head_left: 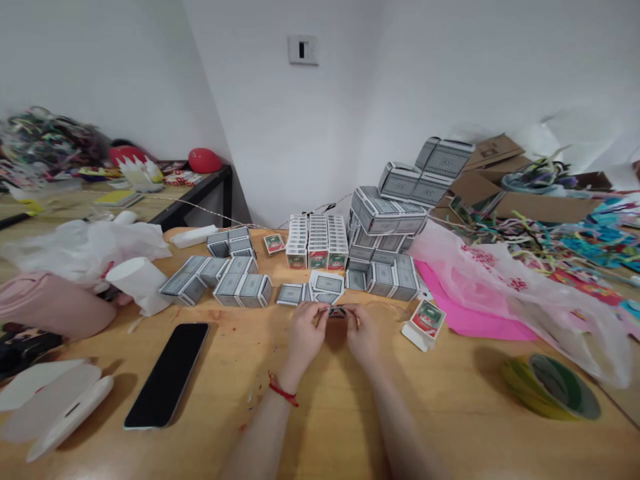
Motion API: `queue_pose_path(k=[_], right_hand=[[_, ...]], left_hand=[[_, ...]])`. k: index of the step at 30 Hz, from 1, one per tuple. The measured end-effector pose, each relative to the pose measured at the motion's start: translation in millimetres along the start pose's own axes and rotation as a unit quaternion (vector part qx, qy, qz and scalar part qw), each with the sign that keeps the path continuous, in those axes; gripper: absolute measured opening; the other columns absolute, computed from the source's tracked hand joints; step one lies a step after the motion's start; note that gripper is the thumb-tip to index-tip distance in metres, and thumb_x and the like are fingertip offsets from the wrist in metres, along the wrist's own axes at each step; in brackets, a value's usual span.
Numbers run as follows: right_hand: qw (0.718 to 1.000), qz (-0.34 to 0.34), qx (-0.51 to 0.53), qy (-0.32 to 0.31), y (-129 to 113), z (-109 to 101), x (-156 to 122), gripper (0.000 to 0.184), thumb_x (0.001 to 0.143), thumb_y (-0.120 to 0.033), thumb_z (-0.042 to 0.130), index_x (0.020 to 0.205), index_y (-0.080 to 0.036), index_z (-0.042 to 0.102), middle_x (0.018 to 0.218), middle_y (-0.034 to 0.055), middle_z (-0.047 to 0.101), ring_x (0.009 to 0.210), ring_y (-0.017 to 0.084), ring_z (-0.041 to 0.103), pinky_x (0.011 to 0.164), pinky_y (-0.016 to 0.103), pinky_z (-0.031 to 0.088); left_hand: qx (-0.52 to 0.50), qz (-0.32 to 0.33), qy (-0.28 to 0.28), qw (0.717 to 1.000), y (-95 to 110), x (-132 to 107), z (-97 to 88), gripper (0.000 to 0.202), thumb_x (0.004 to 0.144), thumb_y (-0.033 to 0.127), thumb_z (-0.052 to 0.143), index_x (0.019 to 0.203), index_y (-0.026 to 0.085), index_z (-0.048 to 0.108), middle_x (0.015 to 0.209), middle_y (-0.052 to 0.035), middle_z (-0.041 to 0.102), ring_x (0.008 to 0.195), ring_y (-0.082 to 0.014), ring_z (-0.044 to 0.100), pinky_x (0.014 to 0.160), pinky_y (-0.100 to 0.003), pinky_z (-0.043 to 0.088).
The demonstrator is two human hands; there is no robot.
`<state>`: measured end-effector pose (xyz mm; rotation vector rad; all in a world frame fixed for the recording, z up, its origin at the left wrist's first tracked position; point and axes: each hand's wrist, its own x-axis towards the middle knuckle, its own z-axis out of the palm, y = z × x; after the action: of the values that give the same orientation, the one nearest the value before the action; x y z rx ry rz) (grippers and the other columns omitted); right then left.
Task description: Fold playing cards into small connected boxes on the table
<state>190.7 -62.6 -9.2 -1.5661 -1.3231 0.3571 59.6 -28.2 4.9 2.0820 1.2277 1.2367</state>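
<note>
My left hand (309, 333), with a red string bracelet at the wrist, pinches one end of a small playing card (337, 311). My right hand (363, 337) grips the other end, so the card spans the gap between my fingertips. It is seen nearly edge-on, and whether it is one card or more I cannot tell. Just beyond my fingers lie loose grey-backed playing cards (327, 283). Behind them stand stacked green-and-red card boxes (317, 250). To the right of my right hand an opened card box (429, 320) lies with its flap out.
Leaning stacks of grey card blocks (383, 213) rise at the back right, beside a plastic bag (500, 287) and pink sheet (475, 323). More card blocks (240, 280) stand left. A phone (167, 375), toilet roll (137, 280) and tape roll (515, 380) lie on the table.
</note>
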Motion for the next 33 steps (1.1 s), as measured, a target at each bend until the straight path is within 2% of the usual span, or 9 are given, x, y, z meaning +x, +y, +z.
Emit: queue_pose_path(k=[3,6,10,14,16,20,23,28,33], right_hand=[[0.999,-0.038,-0.030,-0.016,0,0,-2,0.022,0.083,-0.023,0.040,0.085,-0.021,0.061,0.083,0.0040,0.070,0.074,0.017,0.065,0.067,0.027,0.049],[0.996,-0.057,-0.068,-0.016,-1,2,-5,0.023,0.082,-0.019,0.039,0.086,-0.022,0.061,0.082,0.0034,0.070,0.070,0.016,0.065,0.065,0.026,0.049],[0.993,-0.075,-0.094,0.007,-4,3,-9,0.028,0.080,-0.012,0.036,0.089,-0.022,0.060,0.086,0.0031,0.070,0.075,0.015,0.065,0.068,0.024,0.048],[0.993,-0.066,-0.095,0.011,-6,1,-10,0.028,0.080,-0.013,0.036,0.090,-0.022,0.060,0.088,0.0038,0.069,0.078,0.016,0.065,0.068,0.025,0.048],[0.995,-0.052,-0.084,0.008,-5,0,-7,0.025,0.081,-0.016,0.037,0.089,-0.023,0.060,0.086,0.0039,0.069,0.076,0.017,0.065,0.066,0.026,0.049],[0.998,-0.045,-0.046,0.001,-2,0,-3,0.020,0.083,-0.026,0.040,0.086,-0.023,0.060,0.082,0.0042,0.069,0.075,0.018,0.064,0.067,0.028,0.049],[0.998,-0.050,-0.044,0.004,-2,2,-5,0.019,0.083,-0.029,0.042,0.084,-0.022,0.060,0.080,0.0043,0.068,0.073,0.017,0.063,0.067,0.027,0.049],[0.994,-0.060,-0.093,0.026,-4,5,-10,0.023,0.082,-0.019,0.038,0.087,-0.021,0.061,0.080,0.0053,0.068,0.072,0.017,0.063,0.065,0.026,0.046],[0.996,-0.046,-0.077,0.008,-6,3,-10,0.034,0.075,-0.009,0.034,0.093,-0.020,0.060,0.087,0.0054,0.068,0.076,0.018,0.063,0.067,0.027,0.048]], left_hand=[[0.014,0.023,-0.022,0.999,2,0,-1.9,0.012,0.082,0.020,0.052,0.086,0.020,0.063,0.083,-0.0029,0.064,0.084,-0.0170,0.055,0.076,-0.032,0.045],[0.046,0.036,-0.028,0.998,3,0,-3.3,0.015,0.082,0.015,0.050,0.084,0.020,0.064,0.081,-0.0031,0.064,0.081,-0.0170,0.054,0.075,-0.032,0.044],[0.051,0.043,-0.013,0.998,2,-1,-4.2,0.034,0.075,-0.002,0.044,0.089,0.021,0.064,0.081,-0.0025,0.063,0.081,-0.0165,0.054,0.074,-0.031,0.044],[0.039,0.047,-0.023,0.998,0,-2,-5.2,0.044,0.071,-0.007,0.039,0.094,0.022,0.064,0.085,-0.0030,0.062,0.085,-0.0163,0.054,0.075,-0.031,0.045],[0.039,0.045,-0.030,0.998,0,-2,-5.2,0.039,0.074,-0.003,0.041,0.093,0.022,0.063,0.085,-0.0031,0.062,0.085,-0.0167,0.054,0.076,-0.032,0.045],[0.020,0.027,-0.016,0.999,3,-1,-3.3,0.016,0.081,0.013,0.048,0.085,0.020,0.062,0.081,-0.0028,0.062,0.081,-0.0166,0.055,0.074,-0.032,0.045],[0.019,0.019,-0.002,1.000,6,-2,-1.8,0.012,0.083,0.015,0.047,0.080,0.019,0.058,0.081,-0.0028,0.060,0.082,-0.0167,0.053,0.074,-0.031,0.045],[0.057,0.037,0.020,0.997,11,-4,-1.6,0.012,0.080,0.010,0.046,0.077,0.018,0.054,0.081,-0.0037,0.056,0.082,-0.0183,0.052,0.073,-0.033,0.044],[0.088,0.053,0.033,0.994,9,-3,-3.9,0.011,0.081,0.010,0.047,0.078,0.018,0.053,0.082,-0.0038,0.055,0.083,-0.0182,0.051,0.075,-0.033,0.043]])
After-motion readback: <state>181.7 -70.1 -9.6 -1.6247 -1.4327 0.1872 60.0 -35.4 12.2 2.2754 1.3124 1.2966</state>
